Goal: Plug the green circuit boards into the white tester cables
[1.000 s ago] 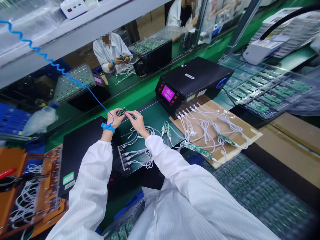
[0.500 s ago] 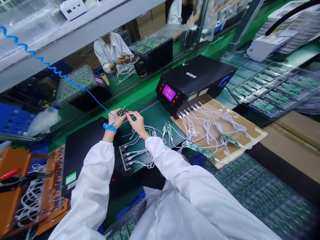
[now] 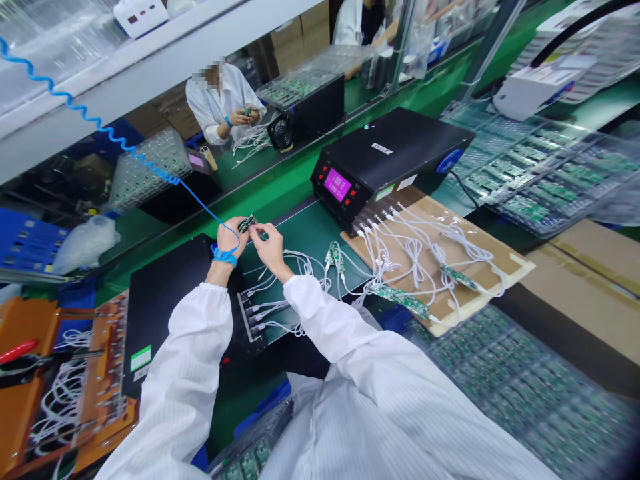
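Left of the black box point(image 3: 400, 143) with the purple screen point(image 3: 337, 185), above the green tabletop point(image 3: 310, 228), we grip a small circuit board point(image 3: 247, 223) in the fingers of our left hand point(image 3: 229, 240), while the fingers of our right hand point(image 3: 270, 248) pinch its edge. On the box's near side, white cables point(image 3: 384, 262) cross a brown sheet point(image 3: 517, 265); beyond the box, leftward, a co-worker point(image 3: 233, 93) in white holds a green board point(image 3: 247, 112).
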A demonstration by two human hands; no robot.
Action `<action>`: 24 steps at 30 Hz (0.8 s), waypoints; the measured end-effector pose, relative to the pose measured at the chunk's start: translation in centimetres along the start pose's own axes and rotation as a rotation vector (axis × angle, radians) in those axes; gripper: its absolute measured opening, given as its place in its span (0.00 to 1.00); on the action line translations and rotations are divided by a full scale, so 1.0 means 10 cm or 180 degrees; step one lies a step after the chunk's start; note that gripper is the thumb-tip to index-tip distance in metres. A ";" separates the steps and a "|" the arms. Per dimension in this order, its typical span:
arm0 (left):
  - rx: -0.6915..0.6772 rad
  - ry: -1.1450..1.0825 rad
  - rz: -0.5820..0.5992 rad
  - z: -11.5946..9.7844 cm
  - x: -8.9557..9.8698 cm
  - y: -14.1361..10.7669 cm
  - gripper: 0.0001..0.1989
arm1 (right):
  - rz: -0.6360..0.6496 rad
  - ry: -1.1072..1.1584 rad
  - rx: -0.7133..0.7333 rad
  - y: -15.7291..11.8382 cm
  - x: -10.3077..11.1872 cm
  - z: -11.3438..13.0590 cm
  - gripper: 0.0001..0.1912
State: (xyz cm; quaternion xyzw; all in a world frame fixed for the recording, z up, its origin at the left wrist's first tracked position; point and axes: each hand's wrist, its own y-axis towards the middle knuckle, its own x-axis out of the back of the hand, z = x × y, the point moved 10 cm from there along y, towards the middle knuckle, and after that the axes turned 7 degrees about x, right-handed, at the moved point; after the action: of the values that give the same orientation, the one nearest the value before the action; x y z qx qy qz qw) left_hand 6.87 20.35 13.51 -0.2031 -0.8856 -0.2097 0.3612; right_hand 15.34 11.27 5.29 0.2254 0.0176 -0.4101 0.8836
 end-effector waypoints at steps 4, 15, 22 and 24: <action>0.0144 -0.0160 0.0052 0.04 -0.04 0.02 0.05 | 0.0015 -0.0078 -0.0064 0.03 -0.04 -0.03 0.11; 0.1632 -0.1414 0.0608 0.52 -0.27 -0.05 0.13 | 0.0033 0.0102 -0.0082 0.06 0.19 -0.19 0.11; 0.2294 -0.2284 0.1430 0.43 -0.50 -0.24 0.10 | 0.0119 0.0213 0.0247 -0.06 0.22 -0.08 0.12; 0.2410 -0.2422 0.1541 0.41 -0.52 -0.27 0.10 | 0.0094 0.0276 0.0290 -0.08 0.22 -0.04 0.13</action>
State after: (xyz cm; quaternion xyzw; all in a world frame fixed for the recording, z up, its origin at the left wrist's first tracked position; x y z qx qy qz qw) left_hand 6.60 19.13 6.51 -0.3173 -0.8946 0.2972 0.1031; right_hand 16.26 9.45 4.16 0.2832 0.0339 -0.3873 0.8767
